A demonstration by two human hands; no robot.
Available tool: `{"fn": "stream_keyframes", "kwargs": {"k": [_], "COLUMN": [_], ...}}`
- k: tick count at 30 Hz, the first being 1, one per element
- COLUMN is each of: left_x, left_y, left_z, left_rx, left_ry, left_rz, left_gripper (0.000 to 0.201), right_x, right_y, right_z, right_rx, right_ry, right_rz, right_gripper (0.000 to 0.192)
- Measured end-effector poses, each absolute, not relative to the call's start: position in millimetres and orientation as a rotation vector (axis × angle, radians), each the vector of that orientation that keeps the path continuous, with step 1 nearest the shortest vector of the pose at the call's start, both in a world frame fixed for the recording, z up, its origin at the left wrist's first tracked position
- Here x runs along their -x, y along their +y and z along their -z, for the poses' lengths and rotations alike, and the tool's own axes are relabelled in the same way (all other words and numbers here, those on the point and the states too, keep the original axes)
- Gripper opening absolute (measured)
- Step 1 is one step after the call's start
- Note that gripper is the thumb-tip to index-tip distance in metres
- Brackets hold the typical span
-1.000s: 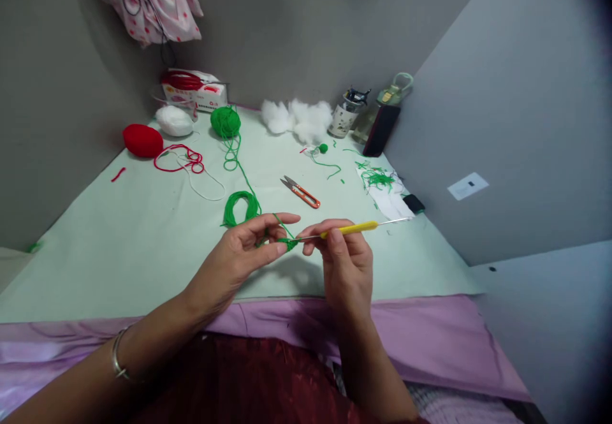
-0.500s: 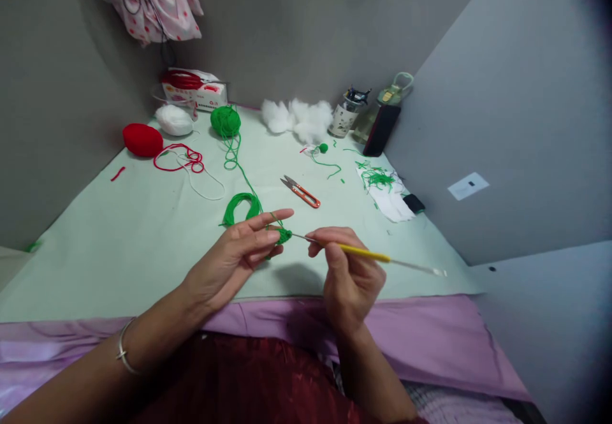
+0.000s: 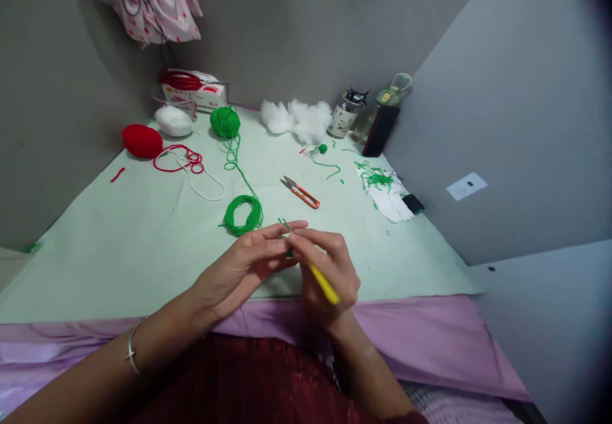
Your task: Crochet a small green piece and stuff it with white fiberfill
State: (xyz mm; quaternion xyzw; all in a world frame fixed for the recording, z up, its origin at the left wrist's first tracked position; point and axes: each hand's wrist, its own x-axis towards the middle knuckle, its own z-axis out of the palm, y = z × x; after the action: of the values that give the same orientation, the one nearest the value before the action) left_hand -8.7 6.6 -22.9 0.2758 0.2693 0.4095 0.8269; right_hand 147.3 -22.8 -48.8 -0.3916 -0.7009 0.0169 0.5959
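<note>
My left hand (image 3: 261, 252) pinches a small green crochet piece (image 3: 289, 254), mostly covered by fingers, and green yarn runs over its raised index finger. Close against it, my right hand (image 3: 329, 268) is closed round a crochet hook with a yellow handle (image 3: 324, 284). The hook's tip is near the left fingertips, where its exact place in the stitches cannot be made out. Just beyond my left hand lies a coil of green yarn (image 3: 229, 217). From the green yarn ball (image 3: 225, 122) a strand trails down toward the left hand.
Orange-handled thread snips (image 3: 306, 196) lie past my hands. Red yarn (image 3: 142, 141) and white yarn (image 3: 173, 121) sit back left. White stuffing (image 3: 306, 121), a pen cup (image 3: 342, 120), a bottle (image 3: 389, 95) and a leaning phone (image 3: 381, 132) stand along the back. Green scraps (image 3: 377, 178) cover paper at right.
My right hand has moved left up to the left hand, and the hook has swung from lying sideways to pointing away from me. The left hand has shifted slightly right, uncovering more of the coil.
</note>
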Motion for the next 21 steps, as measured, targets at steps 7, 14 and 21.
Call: {"fn": "stream_keyframes", "kwargs": {"k": [7, 14, 21], "left_x": [14.4, 18.9, 23.0], "left_y": [9.0, 6.0, 6.7], "left_z": [20.9, 20.2, 17.7], "left_rx": [-0.745, -1.001, -1.176], "left_ry": [0.671, 0.759, 0.87], "left_rz": [-0.96, -0.976, -1.03], "left_gripper": [0.039, 0.032, 0.035], "right_x": [-149.5, -151.5, -154.9], "right_y": [-13.7, -9.5, -16.2], "right_z": [36.3, 37.2, 28.0], "right_rx": [0.851, 0.84, 0.88], "right_ry": [-1.177, -1.101, -1.281], "right_rz": [-0.784, -0.958, -0.805], "right_gripper": [0.016, 0.016, 0.019]}}
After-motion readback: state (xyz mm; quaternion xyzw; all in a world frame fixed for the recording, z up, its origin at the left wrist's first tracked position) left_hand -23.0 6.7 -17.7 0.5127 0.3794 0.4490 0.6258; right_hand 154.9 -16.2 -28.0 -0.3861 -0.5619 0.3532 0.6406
